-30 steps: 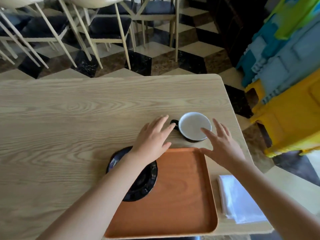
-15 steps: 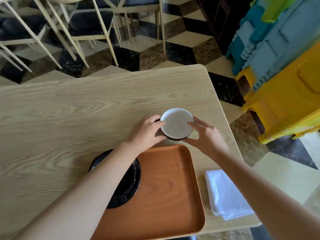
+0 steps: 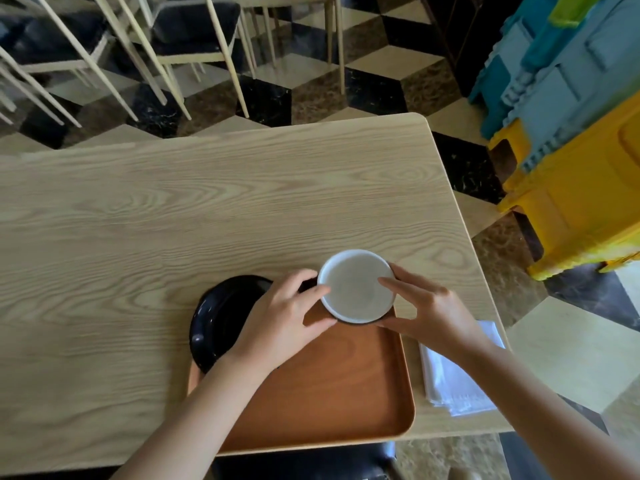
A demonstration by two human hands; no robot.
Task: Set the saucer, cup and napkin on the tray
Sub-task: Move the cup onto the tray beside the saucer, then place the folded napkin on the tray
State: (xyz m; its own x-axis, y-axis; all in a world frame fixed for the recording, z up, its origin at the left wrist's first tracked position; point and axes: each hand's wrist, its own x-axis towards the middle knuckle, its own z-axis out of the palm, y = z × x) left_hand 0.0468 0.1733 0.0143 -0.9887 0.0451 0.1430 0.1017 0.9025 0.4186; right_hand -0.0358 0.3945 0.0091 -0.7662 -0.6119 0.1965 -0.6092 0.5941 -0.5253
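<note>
Right now my left hand [image 3: 277,327] and right hand [image 3: 429,313] both curl around the cup [image 3: 357,286], fingers closed on its opposite sides, holding it over the far edge of the tray [image 3: 329,393] at lower centre of the frame. Left of it, the black saucer [image 3: 221,317] overlaps the tray's left rim. At lower right, the white napkin [image 3: 453,382] lies on the worktop [image 3: 173,209], just beside the tray.
</note>
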